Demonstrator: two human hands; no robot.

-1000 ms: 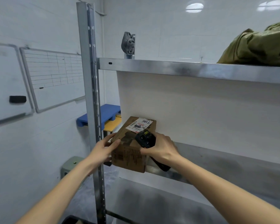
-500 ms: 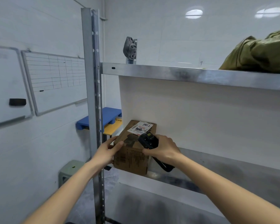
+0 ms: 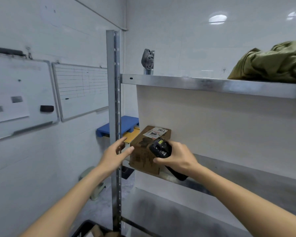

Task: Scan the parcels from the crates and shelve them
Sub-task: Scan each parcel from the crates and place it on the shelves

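Note:
A brown cardboard parcel (image 3: 144, 156) with a white label (image 3: 155, 132) on top sits at the left end of the middle metal shelf (image 3: 246, 175), its front corner over the shelf edge. My right hand (image 3: 177, 159) grips a black handheld scanner (image 3: 159, 147) and rests against the parcel's right front face. My left hand (image 3: 115, 153) hovers just left of the parcel with fingers spread, the thumb tip near the box's left edge. A black crate (image 3: 85, 229) with more parcels shows at the bottom edge.
The rack's steel upright (image 3: 114, 117) stands between my arms. An olive green cloth bundle (image 3: 272, 63) lies on the top shelf (image 3: 212, 84). Two whiteboards (image 3: 22, 98) hang on the left wall. Blue and yellow pallets (image 3: 126, 124) lean behind the rack.
My left hand has come off the parcel and drawn back slightly with fingers spread. The parcel sits on the shelf. My view has dropped and pulled back.

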